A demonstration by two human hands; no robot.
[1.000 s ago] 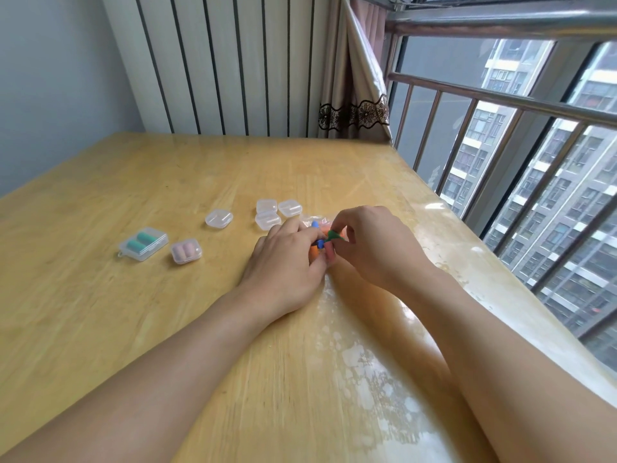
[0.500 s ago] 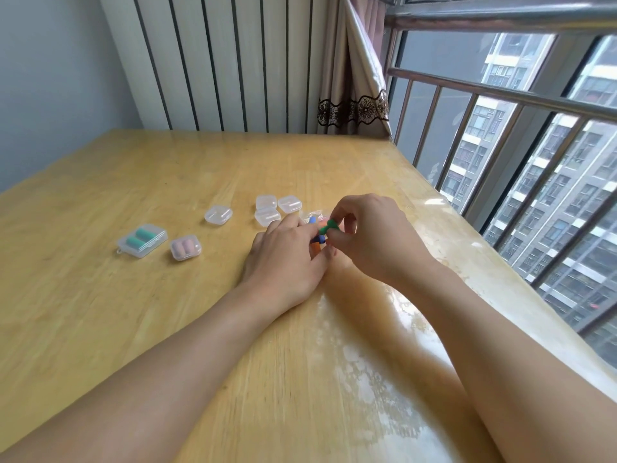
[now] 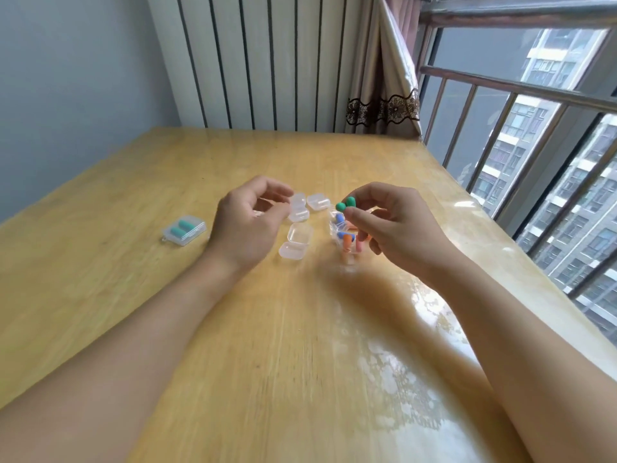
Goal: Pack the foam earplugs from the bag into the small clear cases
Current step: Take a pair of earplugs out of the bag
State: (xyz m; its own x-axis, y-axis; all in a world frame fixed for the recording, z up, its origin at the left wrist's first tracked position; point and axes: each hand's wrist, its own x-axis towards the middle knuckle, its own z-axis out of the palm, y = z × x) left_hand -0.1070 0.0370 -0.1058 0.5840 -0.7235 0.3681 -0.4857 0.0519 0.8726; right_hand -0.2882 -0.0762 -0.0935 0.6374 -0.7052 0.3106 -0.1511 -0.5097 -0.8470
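Pinched between the thumb and fingertips of the right hand (image 3: 397, 225), two green earplugs (image 3: 346, 204) are held above the clear bag (image 3: 345, 233), which lies toward the table's (image 3: 167, 329) right edge with blue, orange and pink plugs inside. Loosely curled and holding nothing, the left hand (image 3: 248, 222) is kept just beside an opened empty case (image 3: 296, 242). More clear cases (image 3: 309, 203) are seen behind it. A closed case with teal plugs (image 3: 184, 229) is set nearer the left edge.
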